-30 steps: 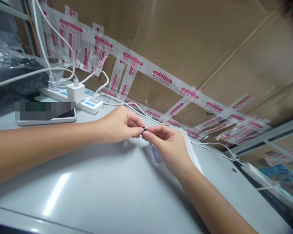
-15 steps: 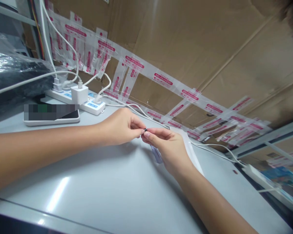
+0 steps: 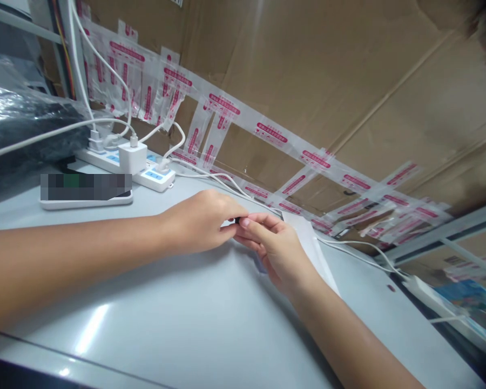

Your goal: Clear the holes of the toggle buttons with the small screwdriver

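A small black object, too small to name, is held between my two hands above the table. My right hand pinches it between thumb and forefinger. From the other side, my left hand has its thumb and forefinger closed around the same piece, a small gap showing between them. A clear purplish plastic piece is on the table, mostly hidden by my right hand. Behind that hand, a white flat sheet or pad rests on the grey tabletop.
At the back left stands a white power strip with a charger and cables. A white-edged device lies before it. Black plastic-wrapped goods are at far left. Taped cardboard walls the back.
My left hand has shifted slightly down, its forefinger reaching farther over the black piece. My right hand stays at the same spot, now covering more of the clear plastic piece.
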`<action>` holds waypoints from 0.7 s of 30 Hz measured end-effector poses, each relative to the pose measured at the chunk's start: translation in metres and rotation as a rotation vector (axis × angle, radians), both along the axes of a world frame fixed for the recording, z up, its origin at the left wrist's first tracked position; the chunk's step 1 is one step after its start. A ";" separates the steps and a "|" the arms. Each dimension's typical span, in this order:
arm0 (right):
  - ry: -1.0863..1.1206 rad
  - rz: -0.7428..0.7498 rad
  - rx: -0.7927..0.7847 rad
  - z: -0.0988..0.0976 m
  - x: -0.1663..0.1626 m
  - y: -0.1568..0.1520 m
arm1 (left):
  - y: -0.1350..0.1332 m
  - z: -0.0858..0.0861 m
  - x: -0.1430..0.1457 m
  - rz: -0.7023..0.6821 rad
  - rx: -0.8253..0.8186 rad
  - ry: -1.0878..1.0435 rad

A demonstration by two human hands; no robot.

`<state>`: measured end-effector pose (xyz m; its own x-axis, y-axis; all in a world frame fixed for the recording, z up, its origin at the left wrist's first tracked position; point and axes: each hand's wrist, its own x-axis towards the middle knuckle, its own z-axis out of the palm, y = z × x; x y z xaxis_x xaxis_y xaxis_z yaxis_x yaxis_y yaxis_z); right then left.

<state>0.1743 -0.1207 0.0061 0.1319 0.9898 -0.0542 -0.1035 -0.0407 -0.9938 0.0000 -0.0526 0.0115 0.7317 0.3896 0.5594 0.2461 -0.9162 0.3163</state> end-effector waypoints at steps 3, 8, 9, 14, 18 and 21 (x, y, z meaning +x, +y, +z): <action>0.012 0.001 -0.003 0.000 -0.001 -0.001 | 0.003 -0.001 -0.001 -0.030 0.042 0.023; 0.018 0.009 -0.011 0.002 0.001 -0.002 | 0.004 -0.004 -0.001 -0.057 0.090 0.054; 0.020 0.008 -0.011 0.002 0.001 -0.002 | 0.004 -0.004 -0.001 -0.056 0.090 0.059; 0.043 0.015 0.002 0.003 0.002 -0.002 | 0.005 -0.007 0.000 -0.055 0.081 0.013; 0.046 0.009 0.007 0.003 0.004 -0.002 | 0.006 -0.009 -0.001 -0.025 0.106 -0.015; 0.040 0.008 0.015 0.002 0.004 -0.002 | 0.006 -0.009 -0.001 0.003 0.127 -0.005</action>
<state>0.1780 -0.1223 0.0085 0.1224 0.9915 -0.0447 -0.1434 -0.0269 -0.9893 -0.0012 -0.0464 0.0027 0.7280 0.3169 0.6079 0.2472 -0.9484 0.1984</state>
